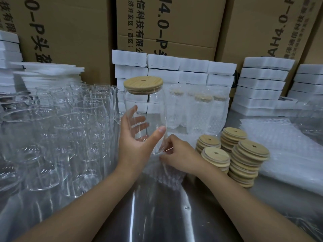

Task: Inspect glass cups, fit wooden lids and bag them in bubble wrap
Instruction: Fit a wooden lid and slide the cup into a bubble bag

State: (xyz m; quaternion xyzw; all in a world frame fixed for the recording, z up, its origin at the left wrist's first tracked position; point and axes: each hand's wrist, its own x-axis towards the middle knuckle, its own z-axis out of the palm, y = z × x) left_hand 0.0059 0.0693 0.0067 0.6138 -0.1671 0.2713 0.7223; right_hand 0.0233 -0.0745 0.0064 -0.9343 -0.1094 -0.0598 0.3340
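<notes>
Steel table [157,215] shows near, a lane between crowded empty glasses [61,130] left and lid stacks [244,158] right. Left hand [136,140] wraps fingers and thumb round the lower glass cup [153,109], held upright above the lane, wooden lid [143,83] on top. Right hand [180,154] pinches what looks like the edge of the bubble-wrap bag [167,177], right at the cup's base.

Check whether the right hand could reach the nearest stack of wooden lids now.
Probably yes: the nearest lid stack stands beside the right hand with nothing between them, but it seems to pinch the bubble wrap bag and would have to let go.
</notes>
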